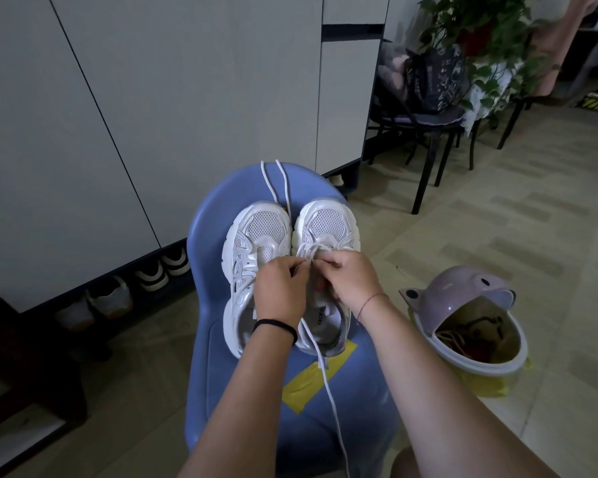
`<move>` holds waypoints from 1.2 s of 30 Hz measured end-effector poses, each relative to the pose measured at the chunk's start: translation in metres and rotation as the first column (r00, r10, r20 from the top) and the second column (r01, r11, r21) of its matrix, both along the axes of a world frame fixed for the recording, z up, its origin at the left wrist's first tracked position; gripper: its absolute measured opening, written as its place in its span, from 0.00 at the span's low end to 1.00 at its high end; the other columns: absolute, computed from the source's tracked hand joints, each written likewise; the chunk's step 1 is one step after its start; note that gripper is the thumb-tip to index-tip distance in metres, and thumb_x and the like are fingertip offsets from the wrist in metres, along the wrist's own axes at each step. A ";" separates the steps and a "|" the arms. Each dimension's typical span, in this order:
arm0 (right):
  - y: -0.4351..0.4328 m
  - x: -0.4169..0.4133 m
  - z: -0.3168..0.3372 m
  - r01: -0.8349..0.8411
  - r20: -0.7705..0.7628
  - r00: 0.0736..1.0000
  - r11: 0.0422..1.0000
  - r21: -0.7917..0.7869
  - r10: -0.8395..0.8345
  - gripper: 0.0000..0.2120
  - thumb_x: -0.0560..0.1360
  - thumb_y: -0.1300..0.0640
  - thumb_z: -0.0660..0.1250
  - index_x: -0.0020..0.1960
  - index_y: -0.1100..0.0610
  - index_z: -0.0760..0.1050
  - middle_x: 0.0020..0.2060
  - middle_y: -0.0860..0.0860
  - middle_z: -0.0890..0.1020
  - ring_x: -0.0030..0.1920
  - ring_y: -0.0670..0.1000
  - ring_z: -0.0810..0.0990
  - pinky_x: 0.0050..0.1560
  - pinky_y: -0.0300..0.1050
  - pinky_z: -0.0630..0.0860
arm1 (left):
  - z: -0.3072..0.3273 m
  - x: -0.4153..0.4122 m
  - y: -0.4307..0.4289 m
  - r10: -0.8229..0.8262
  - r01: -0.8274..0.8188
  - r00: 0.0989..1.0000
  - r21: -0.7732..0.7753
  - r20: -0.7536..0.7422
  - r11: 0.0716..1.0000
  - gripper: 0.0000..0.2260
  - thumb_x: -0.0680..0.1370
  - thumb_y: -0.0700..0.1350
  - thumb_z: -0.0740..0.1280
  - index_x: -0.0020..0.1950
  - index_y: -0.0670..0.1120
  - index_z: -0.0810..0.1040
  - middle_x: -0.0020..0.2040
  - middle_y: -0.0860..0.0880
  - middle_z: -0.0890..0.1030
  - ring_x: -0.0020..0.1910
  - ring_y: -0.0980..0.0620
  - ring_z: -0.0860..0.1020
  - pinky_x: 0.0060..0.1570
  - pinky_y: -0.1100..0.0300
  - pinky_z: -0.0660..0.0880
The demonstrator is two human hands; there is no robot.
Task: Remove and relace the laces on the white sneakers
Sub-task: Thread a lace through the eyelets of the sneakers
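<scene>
Head view: left hand [280, 288] and right hand [351, 276] pinch the white lace [309, 257] half-threaded in the right white mesh sneaker [328, 222]; left sneaker [256, 232] looks laceless.

At your grip, the white cord lace [325, 370] matches the white mesh sneaker [328, 225] beneath it, whose toe shows a fine grid weave framed by silvery-grey curved overlays. The twin white sneaker [256, 250] just left of the grip repeats that pattern. Under both, the moulded blue plastic stool [214, 236] is plain, save a flat yellow tape patch [304, 384] on your side of the grip. A thin black elastic band [277, 326] rings your left wrist and a fine red thread [370, 301] your right. Right of the grip, the mauve domed plastic bin lid [456, 291] carries dark dots.
</scene>
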State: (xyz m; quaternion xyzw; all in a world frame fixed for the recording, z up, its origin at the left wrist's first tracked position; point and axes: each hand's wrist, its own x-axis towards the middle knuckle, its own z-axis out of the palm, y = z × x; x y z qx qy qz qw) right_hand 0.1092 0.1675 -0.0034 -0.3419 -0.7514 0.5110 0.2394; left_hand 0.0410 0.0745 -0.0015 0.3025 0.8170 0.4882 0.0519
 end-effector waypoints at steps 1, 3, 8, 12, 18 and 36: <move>-0.001 0.000 -0.001 0.007 -0.008 1.000 0.999 -0.053 -0.007 0.06 0.77 0.60 0.66 0.48 0.56 0.83 0.25 0.42 0.78 0.23 0.41 0.73 0.28 0.34 0.70 | 0.000 0.000 0.000 0.006 -0.006 1.000 0.002 0.004 1.000 0.10 0.78 0.42 0.66 0.43 0.38 0.83 0.39 0.41 0.83 0.41 0.41 0.79 0.42 0.48 0.76; 0.000 -0.001 -0.003 0.011 -0.030 0.999 0.993 -0.117 -0.015 0.07 0.77 0.60 0.66 0.42 0.55 0.81 0.23 0.47 0.76 0.19 0.44 0.70 0.25 0.37 0.68 | 0.001 0.001 0.001 0.016 -0.016 1.000 0.003 0.013 1.000 0.09 0.78 0.42 0.66 0.43 0.39 0.83 0.39 0.42 0.83 0.41 0.42 0.79 0.43 0.49 0.77; 0.009 0.008 -0.001 0.086 -0.130 0.984 0.960 -0.268 -0.125 0.11 0.79 0.62 0.63 0.39 0.59 0.77 0.25 0.51 0.75 0.21 0.44 0.69 0.22 0.35 0.67 | 0.001 0.003 0.002 0.049 -0.049 0.998 -0.009 0.035 0.999 0.10 0.77 0.42 0.66 0.40 0.39 0.82 0.38 0.38 0.82 0.36 0.41 0.77 0.41 0.49 0.76; 0.033 0.025 -0.001 0.294 -0.134 0.914 0.854 -0.429 -0.382 0.13 0.80 0.64 0.60 0.37 0.59 0.72 0.24 0.51 0.74 0.16 0.41 0.67 0.18 0.32 0.63 | 0.000 0.001 0.002 0.057 -0.057 0.996 0.000 0.075 0.998 0.10 0.77 0.41 0.66 0.40 0.36 0.82 0.38 0.35 0.81 0.33 0.49 0.71 0.36 0.52 0.74; 0.072 0.063 -0.013 0.556 -0.034 0.732 0.624 -0.549 -0.681 0.14 0.80 0.62 0.60 0.35 0.57 0.69 0.16 0.48 0.72 0.12 0.41 0.64 0.14 0.30 0.59 | 0.000 0.001 0.002 0.060 -0.060 0.996 0.003 0.071 0.998 0.11 0.77 0.42 0.66 0.40 0.37 0.82 0.35 0.37 0.81 0.31 0.47 0.73 0.34 0.54 0.74; 0.004 -0.004 -0.005 0.004 0.031 0.999 0.969 0.247 -0.012 0.08 0.76 0.59 0.66 0.48 0.54 0.84 0.40 0.49 0.84 0.43 0.48 0.80 0.46 0.40 0.73 | 0.001 0.001 0.003 0.057 -0.056 0.998 -0.007 0.035 0.998 0.10 0.77 0.43 0.67 0.42 0.40 0.83 0.37 0.42 0.83 0.40 0.42 0.79 0.41 0.50 0.75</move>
